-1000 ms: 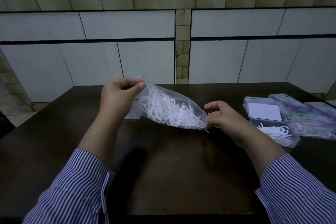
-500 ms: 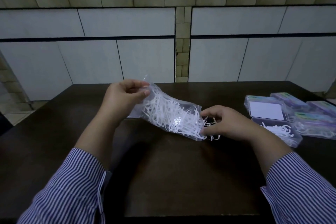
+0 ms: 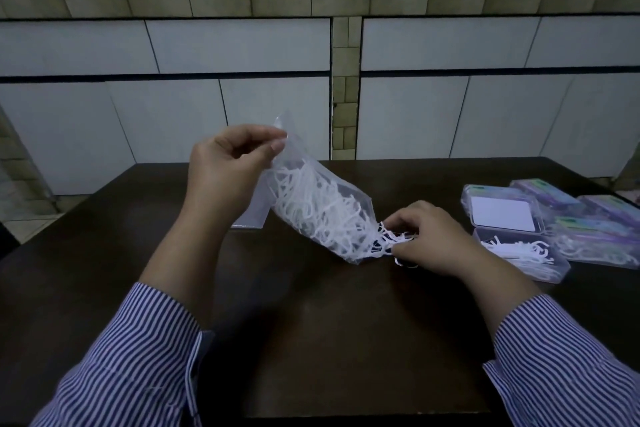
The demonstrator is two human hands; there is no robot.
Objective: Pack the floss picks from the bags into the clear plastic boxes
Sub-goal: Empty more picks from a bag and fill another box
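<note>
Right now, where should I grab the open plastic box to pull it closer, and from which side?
Grip the open box by its near long wall, coming from the table's front edge. Its lid stands hinged open on the far side, and closed boxes crowd its right, so the near side looks freest.

The bag (image 3: 311, 208) slants over the middle of the table (image 3: 311, 340), its high end at the left hand (image 3: 228, 170), its low mouth at the right hand (image 3: 433, 239). Floss picks (image 3: 391, 239) spill there. Right of that hand lies an open box (image 3: 519, 250), with closed boxes (image 3: 595, 215) beyond it, far right.
</note>
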